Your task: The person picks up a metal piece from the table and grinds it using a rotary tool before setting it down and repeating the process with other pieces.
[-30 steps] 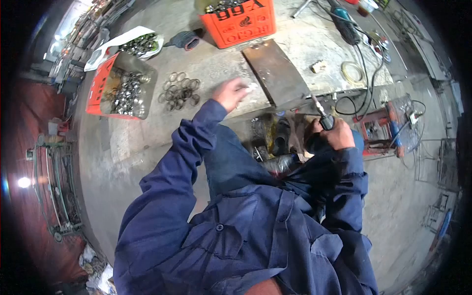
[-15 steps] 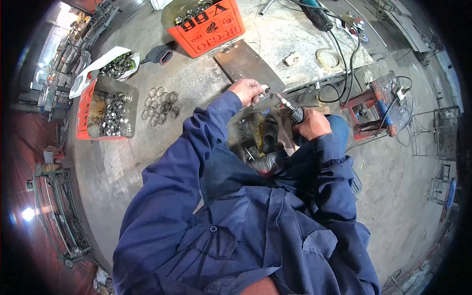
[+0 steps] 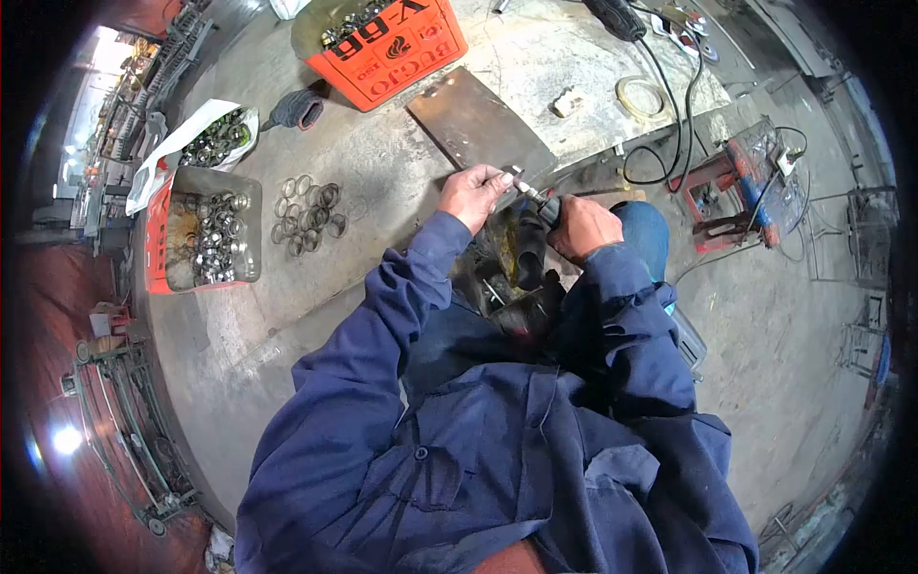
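Note:
My left hand (image 3: 471, 198) pinches a small metal ring (image 3: 517, 172) between thumb and fingertips, near the front edge of the bench. Wrapped round a dark-bodied die grinder (image 3: 549, 210), my right hand (image 3: 585, 228) holds it over my lap. The grinder's pale tip reaches the ring; whether it touches cannot be made out. Just beyond my left hand lies a flat metal plate (image 3: 478, 120). Several similar metal rings (image 3: 306, 215) lie grouped on the bench to the left.
A cut-open red container (image 3: 158, 239) full of rings stands left, and a larger orange one (image 3: 397, 57) at the back. A glove (image 3: 295, 111) lies between them. A black power tool (image 3: 615, 17), cables and a tape roll (image 3: 641, 97) lie back right. A red stool (image 3: 712, 196) stands right.
My right hand has moved left with the grinder, bringing its tip up to the ring. My left hand keeps its pinch on the ring. The view has shifted slightly.

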### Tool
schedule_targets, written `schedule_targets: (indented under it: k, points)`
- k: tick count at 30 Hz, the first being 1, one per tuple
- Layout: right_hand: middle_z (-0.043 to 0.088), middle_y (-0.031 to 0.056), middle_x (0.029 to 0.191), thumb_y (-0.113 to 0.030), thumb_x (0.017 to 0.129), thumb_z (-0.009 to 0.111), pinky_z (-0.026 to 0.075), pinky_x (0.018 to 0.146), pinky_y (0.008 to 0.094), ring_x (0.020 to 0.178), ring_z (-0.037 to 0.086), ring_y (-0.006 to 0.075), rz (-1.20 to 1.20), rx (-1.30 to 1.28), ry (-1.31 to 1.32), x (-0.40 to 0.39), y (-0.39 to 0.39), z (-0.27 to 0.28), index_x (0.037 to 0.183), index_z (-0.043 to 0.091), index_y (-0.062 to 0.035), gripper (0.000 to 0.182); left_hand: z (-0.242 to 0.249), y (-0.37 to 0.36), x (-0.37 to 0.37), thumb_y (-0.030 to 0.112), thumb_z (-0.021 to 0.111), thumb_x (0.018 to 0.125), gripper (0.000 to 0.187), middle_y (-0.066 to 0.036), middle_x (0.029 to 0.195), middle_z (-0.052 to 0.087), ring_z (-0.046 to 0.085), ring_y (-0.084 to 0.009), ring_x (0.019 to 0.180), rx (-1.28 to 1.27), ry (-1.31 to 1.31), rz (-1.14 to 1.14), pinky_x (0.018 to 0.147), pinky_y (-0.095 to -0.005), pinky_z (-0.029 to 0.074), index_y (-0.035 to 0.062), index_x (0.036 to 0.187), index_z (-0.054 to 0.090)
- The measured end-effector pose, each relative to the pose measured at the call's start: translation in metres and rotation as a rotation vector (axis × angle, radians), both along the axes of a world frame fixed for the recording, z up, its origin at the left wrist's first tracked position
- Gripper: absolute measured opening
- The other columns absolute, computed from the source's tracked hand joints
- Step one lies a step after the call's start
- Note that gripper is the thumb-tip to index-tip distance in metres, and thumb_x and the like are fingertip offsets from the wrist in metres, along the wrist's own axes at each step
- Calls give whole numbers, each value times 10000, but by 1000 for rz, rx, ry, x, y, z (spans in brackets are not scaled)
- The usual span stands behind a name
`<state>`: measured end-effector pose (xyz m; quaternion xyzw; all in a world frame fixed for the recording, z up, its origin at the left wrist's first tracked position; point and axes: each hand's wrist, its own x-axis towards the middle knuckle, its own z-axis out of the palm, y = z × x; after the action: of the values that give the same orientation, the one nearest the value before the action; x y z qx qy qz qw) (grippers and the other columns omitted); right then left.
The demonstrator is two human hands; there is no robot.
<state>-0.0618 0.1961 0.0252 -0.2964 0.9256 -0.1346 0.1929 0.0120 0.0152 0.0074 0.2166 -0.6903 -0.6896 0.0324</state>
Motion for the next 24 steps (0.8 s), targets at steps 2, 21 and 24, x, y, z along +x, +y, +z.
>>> schedule_targets:
  k: [2, 21, 24]
  points:
    - [621, 203, 825, -250, 663, 620, 475, 704, 430, 836, 596, 363, 91, -23, 6, 3, 3, 1, 846, 609, -28, 288, 1, 0, 5, 206, 601, 856, 167, 40, 632, 513, 398, -36, 538, 48, 7, -4, 486, -204, 342, 42, 836, 617]
    - [617, 221, 847, -317, 681, 625, 446, 791, 444, 883, 580, 380, 38, 7, -68, 1, 0, 3, 897, 587, -40, 354, -10, -8, 11, 246, 633, 835, 190, 63, 636, 500, 390, -24, 551, 11, 54, -29, 493, -190, 330, 56, 835, 627]
    - [616, 221, 841, -336, 690, 626, 446, 783, 445, 873, 582, 379, 28, -6, -45, 4, -1, 0, 885, 593, -40, 356, -9, -6, 13, 251, 639, 830, 193, 63, 634, 495, 389, -24, 547, 47, 30, 11, 488, -189, 328, 58, 834, 626]
